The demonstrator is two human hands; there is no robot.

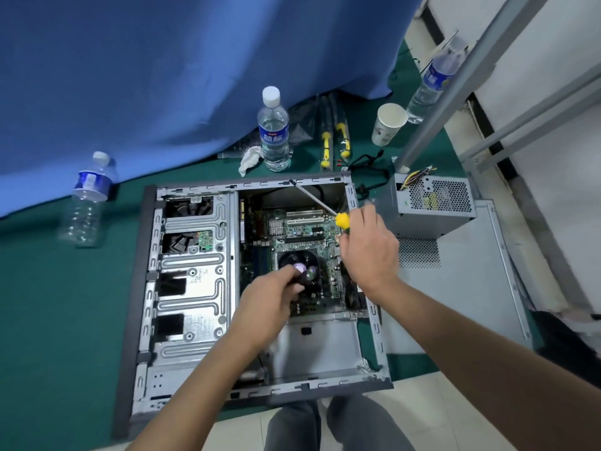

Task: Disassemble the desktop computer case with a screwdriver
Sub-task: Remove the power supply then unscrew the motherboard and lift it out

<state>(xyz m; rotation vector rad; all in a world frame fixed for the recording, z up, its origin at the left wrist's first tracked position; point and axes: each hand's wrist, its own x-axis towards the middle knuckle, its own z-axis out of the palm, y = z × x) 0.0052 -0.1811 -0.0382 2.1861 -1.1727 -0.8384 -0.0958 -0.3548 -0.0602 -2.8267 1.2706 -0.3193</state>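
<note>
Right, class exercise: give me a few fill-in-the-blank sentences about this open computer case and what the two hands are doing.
1. The right hand holds a screwdriver with a ____ handle.
2. The left hand grips the ____ on the motherboard.
3. The power supply sits ____ the computer case, on its right.
4. Beside the paper cup, the water bottle is ____.

Missing words: yellow; cooler fan; outside; leaning against the metal frame
</note>
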